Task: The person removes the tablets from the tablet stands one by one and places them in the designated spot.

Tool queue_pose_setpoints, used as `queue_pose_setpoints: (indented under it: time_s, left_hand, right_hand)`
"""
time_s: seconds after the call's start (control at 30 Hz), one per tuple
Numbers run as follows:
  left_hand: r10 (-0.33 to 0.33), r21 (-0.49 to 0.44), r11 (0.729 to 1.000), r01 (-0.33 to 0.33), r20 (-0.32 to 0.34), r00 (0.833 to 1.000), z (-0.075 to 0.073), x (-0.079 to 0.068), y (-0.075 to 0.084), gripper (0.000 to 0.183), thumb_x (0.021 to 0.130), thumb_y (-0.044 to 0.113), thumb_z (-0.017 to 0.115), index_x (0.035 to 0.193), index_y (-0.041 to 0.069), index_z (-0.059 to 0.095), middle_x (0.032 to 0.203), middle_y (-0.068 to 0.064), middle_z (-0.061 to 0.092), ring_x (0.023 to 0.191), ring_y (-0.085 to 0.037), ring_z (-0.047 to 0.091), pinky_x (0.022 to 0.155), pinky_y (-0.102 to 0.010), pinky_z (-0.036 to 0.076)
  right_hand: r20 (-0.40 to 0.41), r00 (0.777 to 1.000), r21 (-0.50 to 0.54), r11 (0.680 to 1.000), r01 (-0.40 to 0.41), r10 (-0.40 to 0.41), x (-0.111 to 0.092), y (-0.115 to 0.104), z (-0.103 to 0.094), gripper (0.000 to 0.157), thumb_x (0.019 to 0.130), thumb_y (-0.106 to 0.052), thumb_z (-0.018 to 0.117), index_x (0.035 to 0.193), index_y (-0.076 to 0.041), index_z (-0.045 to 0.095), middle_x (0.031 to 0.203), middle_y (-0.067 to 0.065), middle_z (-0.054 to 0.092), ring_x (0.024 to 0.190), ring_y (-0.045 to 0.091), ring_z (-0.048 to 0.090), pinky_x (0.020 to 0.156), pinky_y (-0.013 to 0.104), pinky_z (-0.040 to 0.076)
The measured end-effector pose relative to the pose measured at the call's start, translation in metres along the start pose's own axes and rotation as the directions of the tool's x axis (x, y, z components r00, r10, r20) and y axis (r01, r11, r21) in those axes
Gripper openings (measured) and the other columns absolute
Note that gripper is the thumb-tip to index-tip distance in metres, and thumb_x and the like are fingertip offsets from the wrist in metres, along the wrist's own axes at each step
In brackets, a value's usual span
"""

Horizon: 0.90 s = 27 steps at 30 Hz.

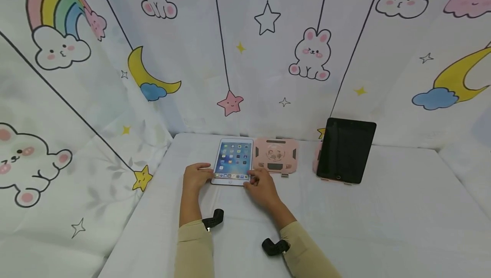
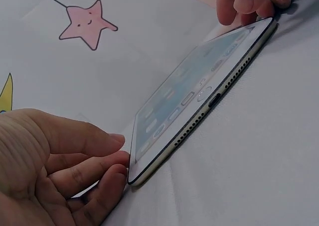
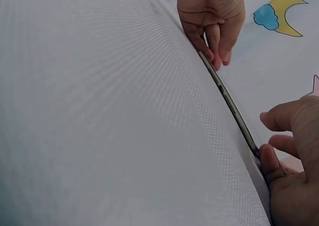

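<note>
A white-bordered tablet [image 1: 232, 160] with its screen lit and rows of app icons lies face up on the white table. At its lower left edge is my left hand [image 1: 196, 176], its fingertips touching the side and the thumb beside the rim in the left wrist view. My right hand [image 1: 262, 186] touches the lower right side. In the right wrist view, one fingertip of the right hand [image 3: 299, 151] meets the corner while another digit stands apart from it. The tablet's bottom edge [image 2: 214, 101], with speaker holes and a port, faces me.
Right beside the tablet lies a pink case [image 1: 275, 155]. Farther right, a black tablet [image 1: 346, 150] with a dark screen lies over another pink case [image 1: 316, 157], mostly hidden. A white curtain [image 1: 199, 56] printed with cartoons hangs behind the table [image 1: 383, 227]. Both wrists carry small black devices [image 1: 275, 247].
</note>
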<state>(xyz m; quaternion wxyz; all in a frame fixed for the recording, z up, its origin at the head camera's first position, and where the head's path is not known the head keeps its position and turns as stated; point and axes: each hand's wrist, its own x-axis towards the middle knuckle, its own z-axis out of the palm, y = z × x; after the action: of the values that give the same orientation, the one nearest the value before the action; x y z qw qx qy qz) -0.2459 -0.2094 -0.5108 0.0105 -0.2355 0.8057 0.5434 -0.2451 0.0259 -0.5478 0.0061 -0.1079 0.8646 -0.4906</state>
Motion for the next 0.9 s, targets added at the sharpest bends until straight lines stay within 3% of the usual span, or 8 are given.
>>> queue_pose_setpoints:
  time_s: [0.2,0.33,0.5,0.63,0.77,0.8,0.9]
  left_hand:
    - [0.030,-0.018,0.999,-0.030,-0.006,1.000,0.000,0.002,0.002,0.052,0.083,0.006,0.077,0.133,0.003,0.065,0.115,-0.019,0.076,0.095,-0.023,0.075,0.080,-0.032,0.060]
    - [0.057,-0.061,0.997,-0.057,0.004,0.998,0.001,0.001,0.004,0.059,0.086,0.006,0.076,0.142,0.002,0.056,0.123,-0.022,0.072,0.102,-0.029,0.075,0.080,-0.033,0.062]
    - [0.091,-0.098,0.991,-0.092,-0.018,0.996,0.001,-0.005,0.010,0.062,0.086,0.004,0.076,0.144,0.005,0.055,0.131,-0.020,0.069,0.117,-0.034,0.069,0.089,-0.039,0.061]
    - [0.169,-0.221,0.960,-0.171,-0.029,0.985,0.007,-0.010,0.018,0.064,0.084,-0.002,0.076,0.144,0.005,0.056,0.134,-0.020,0.068,0.118,-0.035,0.068,0.090,-0.035,0.061]
    - [0.293,-0.295,0.907,-0.300,-0.069,0.954,0.016,-0.017,0.031,0.058,0.085,0.001,0.078,0.140,0.010,0.060,0.136,-0.017,0.067,0.117,-0.031,0.069,0.093,-0.034,0.061]
    - [0.330,-0.300,0.891,-0.340,-0.084,0.940,0.019,-0.019,0.037,0.057,0.085,0.003,0.078,0.139,0.011,0.061,0.136,-0.016,0.067,0.119,-0.030,0.069,0.095,-0.035,0.060]
    - [0.449,-0.277,0.841,-0.464,-0.122,0.885,0.026,-0.033,0.056,0.051,0.088,0.010,0.079,0.136,0.015,0.064,0.135,-0.007,0.068,0.123,-0.024,0.067,0.104,-0.037,0.055]
  right_hand:
    - [-0.004,1.000,0.078,0.997,-0.012,0.012,-0.001,0.000,-0.004,0.037,0.089,-0.016,0.077,0.123,-0.005,0.072,0.103,0.007,0.060,0.082,0.014,0.057,0.072,0.023,0.050]
    - [-0.024,0.998,0.229,0.972,-0.051,0.058,-0.001,0.003,-0.007,0.030,0.091,-0.014,0.074,0.120,-0.007,0.073,0.111,0.008,0.067,0.089,0.015,0.062,0.074,0.022,0.052]
    - [0.022,0.994,0.470,0.876,-0.108,0.111,0.000,0.003,-0.014,0.030,0.096,-0.013,0.068,0.124,-0.003,0.069,0.113,0.011,0.069,0.095,0.016,0.063,0.078,0.021,0.057]
    - [0.074,0.989,0.610,0.779,-0.145,0.126,-0.002,-0.006,-0.025,0.033,0.098,-0.009,0.065,0.129,0.002,0.064,0.111,0.011,0.066,0.099,0.020,0.063,0.083,0.024,0.058]
    - [0.059,0.993,0.671,0.732,-0.117,0.105,-0.001,-0.014,-0.043,0.034,0.099,-0.005,0.061,0.132,0.005,0.060,0.109,0.008,0.064,0.112,0.038,0.060,0.086,0.026,0.058]
    - [0.047,0.994,0.681,0.725,-0.103,0.098,0.000,-0.016,-0.049,0.034,0.099,-0.005,0.061,0.132,0.006,0.059,0.108,0.007,0.063,0.115,0.042,0.059,0.087,0.026,0.058]
    - [0.007,0.997,0.699,0.712,-0.063,0.081,0.001,-0.022,-0.070,0.035,0.100,-0.005,0.059,0.134,0.007,0.057,0.110,0.006,0.062,0.114,0.037,0.061,0.088,0.025,0.058]
